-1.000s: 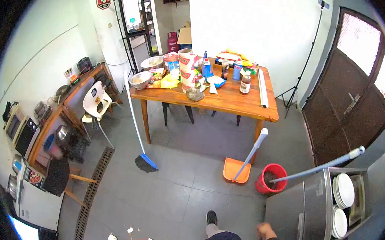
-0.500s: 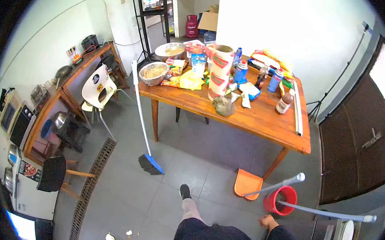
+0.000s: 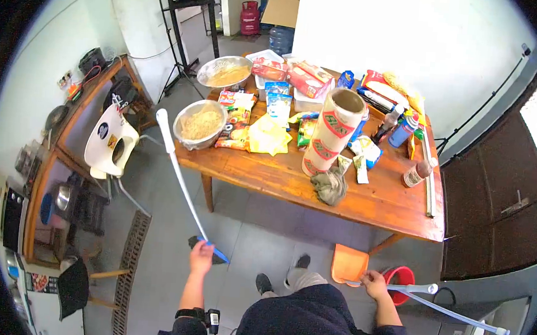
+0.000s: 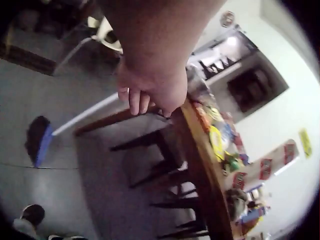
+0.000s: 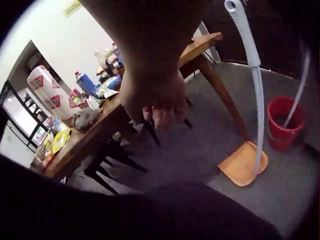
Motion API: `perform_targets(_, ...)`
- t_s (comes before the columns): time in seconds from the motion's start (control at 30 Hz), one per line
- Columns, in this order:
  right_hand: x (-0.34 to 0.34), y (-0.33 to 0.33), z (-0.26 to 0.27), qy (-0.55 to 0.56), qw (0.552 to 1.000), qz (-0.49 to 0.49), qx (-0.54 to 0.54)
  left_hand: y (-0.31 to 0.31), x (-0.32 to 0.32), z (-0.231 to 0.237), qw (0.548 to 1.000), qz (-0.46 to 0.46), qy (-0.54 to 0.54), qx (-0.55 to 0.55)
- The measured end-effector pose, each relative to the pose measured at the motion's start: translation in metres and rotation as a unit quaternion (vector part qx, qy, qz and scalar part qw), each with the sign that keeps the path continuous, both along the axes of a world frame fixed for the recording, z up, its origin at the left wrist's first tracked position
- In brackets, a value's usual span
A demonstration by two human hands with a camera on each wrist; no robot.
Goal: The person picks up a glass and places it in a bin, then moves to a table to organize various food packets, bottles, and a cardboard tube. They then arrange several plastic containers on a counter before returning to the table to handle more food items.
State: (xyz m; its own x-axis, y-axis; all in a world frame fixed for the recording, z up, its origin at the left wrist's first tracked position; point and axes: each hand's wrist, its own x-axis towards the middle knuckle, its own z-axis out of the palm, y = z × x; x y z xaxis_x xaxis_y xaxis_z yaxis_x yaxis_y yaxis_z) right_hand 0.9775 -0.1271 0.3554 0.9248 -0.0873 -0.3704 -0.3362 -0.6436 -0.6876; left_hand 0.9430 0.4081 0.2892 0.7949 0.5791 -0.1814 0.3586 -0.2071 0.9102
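grip of each hand: the fingers of the left hand (image 3: pixel 201 259) and right hand (image 3: pixel 374 284) are loosely bent, clamped on nothing. in the head view, the left hand overlaps the lower shaft of the broom (image 3: pixel 182 189), which stands beside the left end of the wooden table (image 3: pixel 249 177); the left wrist view shows the shaft passing behind the fingers. the right hand is nearest the orange dustpan (image 3: pixel 349 264), whose pale handle is apart from it in the right wrist view. just right of the dustpan, a red bucket (image 3: pixel 405 276) holds a pale pole (image 3: pixel 463 317). the table bears a near bowl (image 3: pixel 200 125) and a far bowl (image 3: pixel 224 73) at left, and a patterned roll (image 3: pixel 333 134) near its middle.
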Motion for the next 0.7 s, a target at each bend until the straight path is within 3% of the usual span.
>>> perform_targets(0.07,0.024,0.004,0.004,-0.028,0.997,-0.03,0.061,-0.029,0.064,0.031,0.998,-0.049,-0.039,-0.005)
perform_targets(0.1,0.037,0.004,0.003,-0.035,0.994,-0.048,0.091,-0.046,0.091,0.049,0.994,-0.078,-0.047,-0.059)
perform_targets(0.17,0.066,0.007,0.019,-0.073,0.992,-0.033,0.097,-0.083,0.137,0.105,0.985,-0.162,-0.057,0.029)
perform_targets(0.27,0.117,0.017,0.043,-0.098,0.99,-0.048,0.087,-0.112,0.199,0.141,0.962,-0.254,-0.091,0.051)
perform_targets(0.33,0.156,0.019,0.048,-0.069,0.995,-0.039,0.06,-0.127,0.238,0.142,0.954,-0.278,-0.102,0.053)
perform_targets(0.37,0.173,0.007,0.025,-0.049,0.996,-0.056,0.057,-0.131,0.256,0.142,0.95,-0.291,-0.104,0.055)
perform_targets(0.47,0.22,-0.008,0.026,-0.008,0.981,0.066,-0.184,-0.147,0.299,0.141,0.928,-0.33,-0.144,0.093)
perform_targets(0.5,0.233,-0.021,0.012,0.046,0.989,0.04,-0.132,-0.15,0.31,0.129,0.921,-0.337,-0.151,0.122)
perform_targets(0.6,0.255,-0.039,0.002,0.066,0.988,0.072,-0.12,-0.169,0.334,0.15,0.906,-0.37,-0.161,0.13)
perform_targets(0.63,0.262,-0.032,0.012,0.197,0.979,-0.042,-0.018,-0.176,0.342,0.153,0.902,-0.371,-0.196,0.105)
perform_targets(0.7,0.266,-0.028,0.021,0.2,0.977,-0.068,0.017,-0.187,0.352,0.143,0.901,-0.369,-0.223,0.056)
